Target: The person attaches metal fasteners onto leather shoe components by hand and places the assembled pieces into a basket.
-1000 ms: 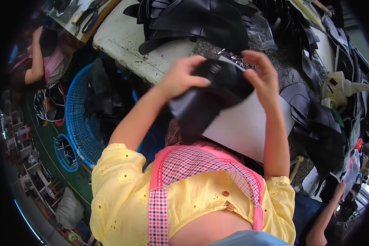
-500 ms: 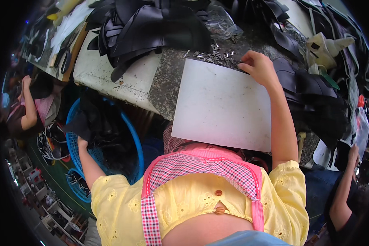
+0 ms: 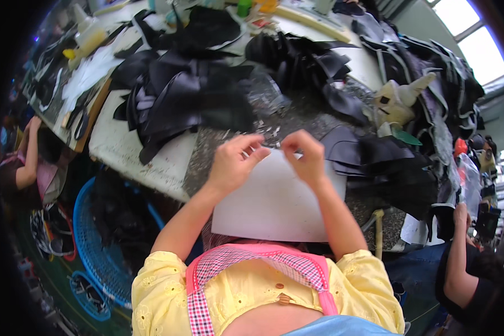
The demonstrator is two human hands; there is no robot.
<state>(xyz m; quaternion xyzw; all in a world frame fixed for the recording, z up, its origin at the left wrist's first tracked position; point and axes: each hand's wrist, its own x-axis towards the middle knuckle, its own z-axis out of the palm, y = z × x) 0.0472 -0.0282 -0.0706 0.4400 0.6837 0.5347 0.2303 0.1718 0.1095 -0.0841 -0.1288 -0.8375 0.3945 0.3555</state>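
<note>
My left hand (image 3: 232,163) is over the upper left part of a white sheet (image 3: 274,204), thumb and fingers curved but apart, with nothing visible in it. Close beside it, my right hand (image 3: 306,158) has thumb and fingertips drawn together near the sheet's far edge. Whatever those fingers may hold is too small to make out. Small metal pieces (image 3: 271,133) lie scattered on the dark speckled tabletop just past both hands, partly hidden by them. Stacked black leather-like pieces (image 3: 369,148) rest right of my right hand.
A big pile of black pieces (image 3: 179,101) covers the table's left part; another black pile (image 3: 297,61) is farther back. A blue basket (image 3: 87,246) holding black material stands lower left. A hammer (image 3: 378,224) lies right of the sheet. Other people sit at both sides.
My left hand has left the black piece in the basket and come up over the white sheet. My right hand has moved left, close to it. The view has tilted upward.
</note>
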